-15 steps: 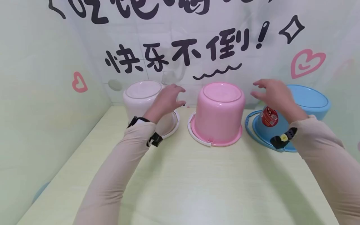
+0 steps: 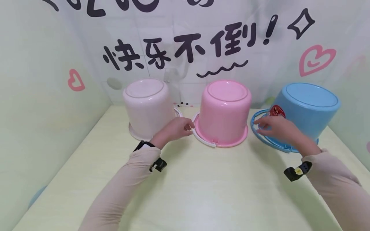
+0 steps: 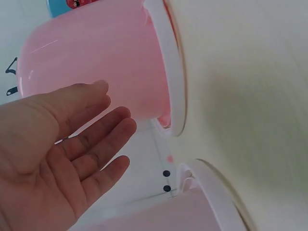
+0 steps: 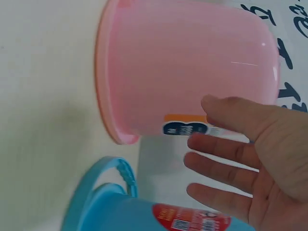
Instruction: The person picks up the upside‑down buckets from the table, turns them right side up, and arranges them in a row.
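Three buckets stand upside down in a row: a pale pinkish-white one [image 2: 144, 102], a pink one [image 2: 225, 120] in the middle and a blue one [image 2: 309, 109]. Between the pale and pink buckets is my left hand [image 2: 175, 129], its fingers loosely bent and holding nothing. Its fingertips overlap the pink bucket's white handle [image 2: 204, 140] in the head view, while the left wrist view shows them short of the bucket wall. My right hand [image 2: 276, 127], also holding nothing, hovers in front of the blue bucket, thumb and fingers apart, covering part of its red label [image 2: 277, 111].
The buckets rest rim-down on a pale table [image 2: 202, 186] close to the back wall [image 2: 185, 73], which carries black lettering and pink hearts. A blue handle [image 2: 260, 138] lies around the blue bucket's rim. An orange and dark blue label [image 4: 185, 126] marks the pink bucket's right side.
Both hands have moved down from the level of the bucket tops to the lower parts of the buckets. The buckets stand where they were; the head view has shifted slightly.
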Demonstrator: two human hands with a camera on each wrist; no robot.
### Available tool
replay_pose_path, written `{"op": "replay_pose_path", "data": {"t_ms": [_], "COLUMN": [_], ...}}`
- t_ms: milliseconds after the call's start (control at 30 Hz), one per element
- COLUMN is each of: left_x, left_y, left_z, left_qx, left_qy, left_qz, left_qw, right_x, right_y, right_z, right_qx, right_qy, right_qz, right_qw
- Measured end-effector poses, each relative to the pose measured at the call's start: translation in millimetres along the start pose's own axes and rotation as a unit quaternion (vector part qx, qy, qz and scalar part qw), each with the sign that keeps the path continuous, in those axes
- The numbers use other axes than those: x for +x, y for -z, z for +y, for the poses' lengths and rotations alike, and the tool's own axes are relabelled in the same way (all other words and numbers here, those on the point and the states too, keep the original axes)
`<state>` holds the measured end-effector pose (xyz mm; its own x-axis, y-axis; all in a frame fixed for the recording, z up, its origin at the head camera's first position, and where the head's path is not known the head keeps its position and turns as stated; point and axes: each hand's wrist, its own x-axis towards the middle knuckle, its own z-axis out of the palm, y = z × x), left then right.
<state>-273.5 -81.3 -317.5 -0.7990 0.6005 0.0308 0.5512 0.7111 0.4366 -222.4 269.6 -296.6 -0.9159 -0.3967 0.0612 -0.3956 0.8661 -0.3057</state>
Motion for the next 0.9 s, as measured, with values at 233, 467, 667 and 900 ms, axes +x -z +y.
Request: {"op": "replay_pose_path", "data": {"t_ms": [233, 467, 667, 900], "left_x": [10.9, 22.7, 27.5, 33.3], "left_y": [-23.0, -38.8, -46.6, -51.2], "left_z": [-7.9, -14.6, -13.3, -14.2], "left_qx": [-0.022, -0.022, -0.01, 0.008], "left_qy": [-0.029, -0.064, -0.079, -0.053], "left_qz": [-0.024, -0.024, -0.018, -0.041], "left_qw": [0.9991, 0.9975, 0.9967, 0.9977], "right_x": [4.2, 18.1, 26.1, 31.2], "right_y": [-30, -48, -60, -69], "right_z": [3, 6, 9, 15], "right_qx": [0.05, 0.061, 0.085, 0.089], "right_qy": [0.007, 0.045, 0.076, 0.079], "right_qz": [-0.042, -0.044, -0.028, -0.029], "right_qw": [0.9978, 0.9962, 0.9931, 0.9925]}}
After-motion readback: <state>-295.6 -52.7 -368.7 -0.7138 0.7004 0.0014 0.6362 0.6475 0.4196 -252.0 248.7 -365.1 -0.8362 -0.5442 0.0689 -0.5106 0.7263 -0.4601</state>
